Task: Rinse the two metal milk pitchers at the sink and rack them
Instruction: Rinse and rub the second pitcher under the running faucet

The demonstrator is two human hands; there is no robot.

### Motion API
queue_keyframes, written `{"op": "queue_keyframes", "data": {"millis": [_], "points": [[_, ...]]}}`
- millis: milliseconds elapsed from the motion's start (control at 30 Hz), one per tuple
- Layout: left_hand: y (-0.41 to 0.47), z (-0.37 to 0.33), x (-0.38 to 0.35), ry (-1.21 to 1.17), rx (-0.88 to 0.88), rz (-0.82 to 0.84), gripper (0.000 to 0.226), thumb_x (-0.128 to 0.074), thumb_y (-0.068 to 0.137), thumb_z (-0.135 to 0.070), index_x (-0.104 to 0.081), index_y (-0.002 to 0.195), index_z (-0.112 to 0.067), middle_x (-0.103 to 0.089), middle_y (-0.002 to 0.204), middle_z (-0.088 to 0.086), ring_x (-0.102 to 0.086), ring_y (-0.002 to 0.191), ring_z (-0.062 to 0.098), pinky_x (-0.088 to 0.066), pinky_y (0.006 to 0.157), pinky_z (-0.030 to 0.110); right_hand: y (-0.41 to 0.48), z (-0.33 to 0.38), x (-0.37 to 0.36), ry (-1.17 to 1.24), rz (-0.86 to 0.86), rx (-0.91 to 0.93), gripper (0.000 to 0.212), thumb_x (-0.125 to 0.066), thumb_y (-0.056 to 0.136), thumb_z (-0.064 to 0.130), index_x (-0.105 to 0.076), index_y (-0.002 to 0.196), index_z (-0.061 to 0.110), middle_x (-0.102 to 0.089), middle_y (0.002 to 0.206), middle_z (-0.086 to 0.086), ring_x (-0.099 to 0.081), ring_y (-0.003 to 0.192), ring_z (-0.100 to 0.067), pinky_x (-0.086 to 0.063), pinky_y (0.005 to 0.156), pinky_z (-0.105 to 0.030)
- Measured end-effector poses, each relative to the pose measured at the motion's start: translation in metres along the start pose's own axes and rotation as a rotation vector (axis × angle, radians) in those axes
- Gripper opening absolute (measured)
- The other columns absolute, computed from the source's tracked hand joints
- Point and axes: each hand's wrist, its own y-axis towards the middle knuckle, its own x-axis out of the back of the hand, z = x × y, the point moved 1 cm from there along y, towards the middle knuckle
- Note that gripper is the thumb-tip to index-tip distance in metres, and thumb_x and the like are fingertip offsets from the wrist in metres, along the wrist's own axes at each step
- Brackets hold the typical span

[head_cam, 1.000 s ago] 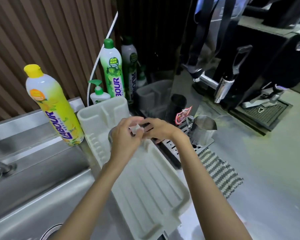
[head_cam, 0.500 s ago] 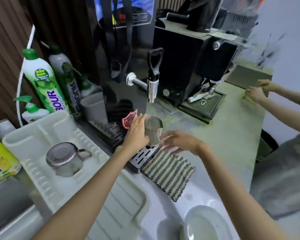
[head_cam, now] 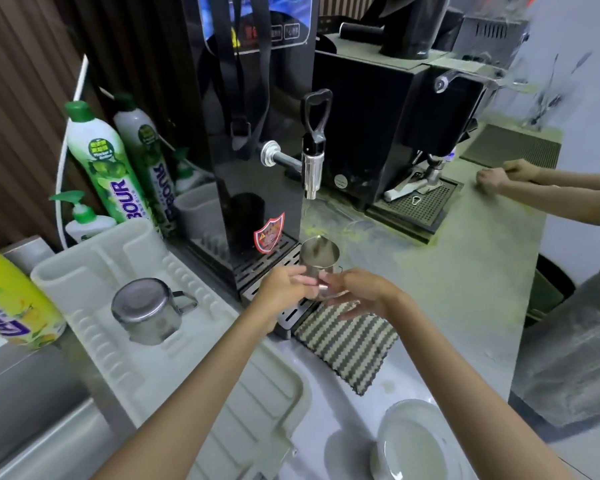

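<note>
— Pitcher one, where's that sitting?

— Mouth down in the white drying rack by the sink, handle pointing right. Nobody is touching it.

— And pitcher two?

— Upright on the slotted drip tray of the black hot-water dispenser, roughly under the spout, open mouth up.

— Who's got hold of it?

— The left hand has its fingers curled round the near side of the wall, grasping it. The right hand is low on the other side, fingers stretched out above the striped cloth, thumb up by the handle. From where I'm standing I can't tell if it's pinching the handle or just touching it.

— What else is about?

— A green dish-soap bottle and a small pump bottle stand behind the rack, and a yellow bottle is at the left edge. A white bowl sits on the desk near the front. A coffee machine stands right of the dispenser. Over at the far right another person's hands rest on the desk, well apart from the pitchers.
</note>
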Motion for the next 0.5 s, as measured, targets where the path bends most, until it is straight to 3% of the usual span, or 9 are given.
{"op": "queue_keyframes", "data": {"millis": [67,133,200,267,333,400,500], "points": [[-0.006,0.008,-0.008,-0.201,0.013,0.086,0.056,-0.055,0.086,0.007,-0.038,0.138,-0.001,-0.062,0.119,0.006,-0.061,0.100,0.011,-0.051,0.075,0.010,0.002,-0.006,0.000,0.061,-0.057,-0.012,0.041,-0.057,0.090,0.038,-0.057,0.118,0.009,-0.062,0.115,-0.005,-0.057,0.108,-0.022,-0.054,0.083,-0.040],[-0.009,0.013,-0.012,-0.242,-0.003,0.100,0.055,-0.054,0.086,0.008,-0.039,0.138,-0.002,-0.063,0.113,0.003,-0.061,0.107,0.014,-0.050,0.087,0.017,0.003,-0.009,0.001,0.104,-0.101,0.018,0.031,-0.059,0.090,0.032,-0.061,0.111,0.008,-0.063,0.106,-0.004,-0.058,0.098,-0.019,-0.053,0.078,-0.035],[-0.010,0.016,-0.011,-0.174,-0.030,0.017,0.051,-0.062,0.082,0.002,-0.051,0.131,-0.006,-0.068,0.107,-0.001,-0.063,0.106,0.015,-0.047,0.097,0.026,0.001,-0.008,-0.001,0.130,-0.129,0.074,0.016,-0.055,0.094,0.023,-0.063,0.091,0.009,-0.062,0.088,-0.003,-0.056,0.081,-0.014,-0.051,0.073,-0.025],[-0.012,0.017,-0.004,-0.118,-0.048,-0.114,0.047,-0.066,0.079,-0.001,-0.058,0.123,-0.010,-0.067,0.101,-0.002,-0.063,0.096,0.011,-0.048,0.091,0.025,-0.002,-0.005,0.000,0.135,-0.160,0.128,0.024,-0.050,0.096,0.017,-0.058,0.074,0.011,-0.058,0.078,-0.001,-0.053,0.073,-0.010,-0.048,0.071,-0.019],[-0.017,0.016,0.004,-0.125,-0.077,-0.145,0.057,-0.068,0.076,0.003,-0.050,0.129,-0.012,-0.059,0.112,-0.001,-0.057,0.102,0.012,-0.046,0.091,0.026,-0.010,-0.002,0.002,0.121,-0.150,0.153,0.026,-0.051,0.095,0.014,-0.058,0.071,0.010,-0.058,0.079,-0.002,-0.054,0.078,-0.012,-0.049,0.082,-0.024],[-0.025,0.016,0.015,-0.151,-0.113,-0.103,0.079,-0.074,0.073,0.003,-0.036,0.139,-0.017,-0.046,0.123,-0.005,-0.046,0.117,0.010,-0.039,0.102,0.030,-0.022,0.004,0.001,0.112,-0.090,0.170,0.023,-0.052,0.094,0.013,-0.059,0.073,0.009,-0.060,0.083,-0.004,-0.056,0.086,-0.015,-0.050,0.090,-0.027],[-0.045,0.023,0.032,-0.181,-0.173,-0.096,0.087,-0.083,0.065,-0.010,-0.036,0.137,-0.028,-0.046,0.125,-0.014,-0.043,0.119,0.004,-0.037,0.102,0.026,-0.045,0.025,-0.013,0.054,0.031,0.233,0.022,-0.052,0.094,0.012,-0.060,0.073,0.008,-0.062,0.085,-0.005,-0.059,0.087,-0.013,-0.053,0.081,-0.018]]}}
